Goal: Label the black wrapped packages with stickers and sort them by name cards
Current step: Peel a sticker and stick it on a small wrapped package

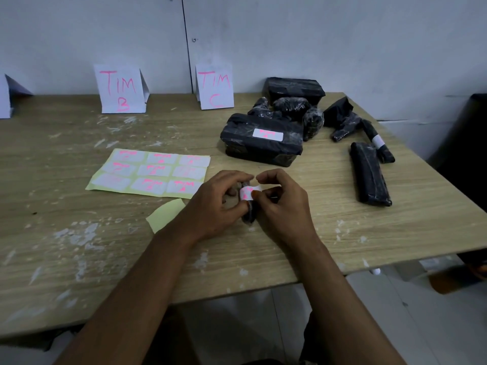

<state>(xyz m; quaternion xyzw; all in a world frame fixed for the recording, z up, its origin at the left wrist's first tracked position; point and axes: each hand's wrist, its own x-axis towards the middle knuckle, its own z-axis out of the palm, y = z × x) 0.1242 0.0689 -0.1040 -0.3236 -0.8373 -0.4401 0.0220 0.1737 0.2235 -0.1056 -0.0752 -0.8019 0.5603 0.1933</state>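
From the head view, a wooden table with pale scuffs and white flecks stands against a plain grey-white wall; a light floor shows past its near edge.

Both hands meet over the table's middle. The left hand curls round a small black package, which stands between the two hands with its lower end showing below the fingers. The right hand pinches a white sticker with pink writing against the package's top, thumb and forefinger closed on the sticker's right end. The sticker lies just between the fingertips of both hands.

Left of the left fingers lies the sticker sheet, yellow backing with white labels, its near right corner almost touching the left hand. A loose yellow scrap lies just beside the left wrist.

Beyond the fingers sits a large package already bearing a white label, with a pile of more black packages behind it. Right of the right hand a long flat package lies well apart.

Far beyond the hands, cards "TIM B" and "TIM C" stand upright at the wall.
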